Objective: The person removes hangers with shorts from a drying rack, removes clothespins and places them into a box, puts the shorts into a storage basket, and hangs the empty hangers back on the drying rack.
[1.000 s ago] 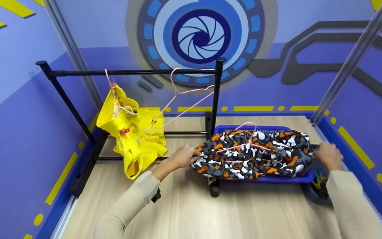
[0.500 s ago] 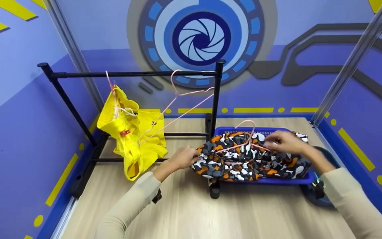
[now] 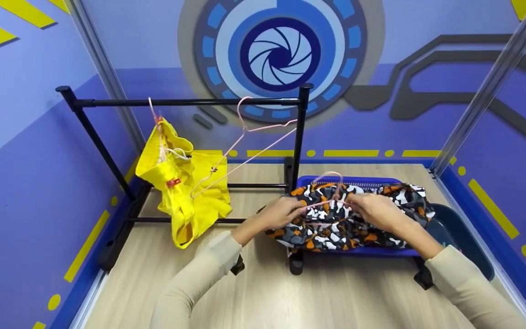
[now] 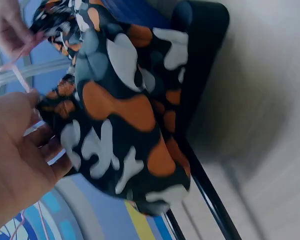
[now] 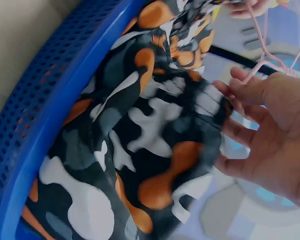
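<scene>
Camouflage cloth shorts in black, orange, white and grey lie bunched over the blue basket. A pink hanger stands with its hook up at their waistband, one wire partly inside. My left hand pinches the waistband at the hanger's left arm, as the left wrist view shows by its thumb. On the other side my right hand holds the waistband by the hanger's right arm, thumb and fingers on the cloth edge. Whether a clip is in it, I cannot tell.
A black rack stands on the left, carrying yellow shorts with red clips and a bare pink hanger. The dark basin sits right of the basket, partly behind my right forearm. Walls enclose the wooden table.
My right hand has come from the basin leftward onto the waistband near the hanger. My left hand has shifted right along the waistband toward the hanger, whose hook has moved slightly left.
</scene>
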`<state>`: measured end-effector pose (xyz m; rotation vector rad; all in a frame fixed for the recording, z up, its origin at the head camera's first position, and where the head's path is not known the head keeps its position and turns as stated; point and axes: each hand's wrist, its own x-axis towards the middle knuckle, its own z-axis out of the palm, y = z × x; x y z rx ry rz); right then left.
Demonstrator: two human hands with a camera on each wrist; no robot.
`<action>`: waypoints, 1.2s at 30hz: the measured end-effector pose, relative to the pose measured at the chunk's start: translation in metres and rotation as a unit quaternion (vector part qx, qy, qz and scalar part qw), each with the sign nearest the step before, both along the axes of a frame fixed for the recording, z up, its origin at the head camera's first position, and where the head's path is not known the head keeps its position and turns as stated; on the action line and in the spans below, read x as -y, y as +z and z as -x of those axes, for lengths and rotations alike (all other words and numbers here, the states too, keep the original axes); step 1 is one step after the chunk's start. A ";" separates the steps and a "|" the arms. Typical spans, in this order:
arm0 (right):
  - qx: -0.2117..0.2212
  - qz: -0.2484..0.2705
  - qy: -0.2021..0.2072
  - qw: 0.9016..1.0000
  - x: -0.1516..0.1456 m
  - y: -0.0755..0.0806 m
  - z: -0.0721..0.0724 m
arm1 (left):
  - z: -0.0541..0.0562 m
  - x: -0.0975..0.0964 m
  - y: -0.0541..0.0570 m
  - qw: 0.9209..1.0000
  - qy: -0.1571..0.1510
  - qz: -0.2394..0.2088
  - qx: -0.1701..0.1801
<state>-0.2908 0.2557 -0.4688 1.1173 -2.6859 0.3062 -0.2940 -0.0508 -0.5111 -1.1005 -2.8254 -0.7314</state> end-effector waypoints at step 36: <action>0.534 0.726 -0.153 0.406 -0.083 0.014 0.021 | -0.001 0.006 -0.005 0.946 0.112 -0.297 -0.071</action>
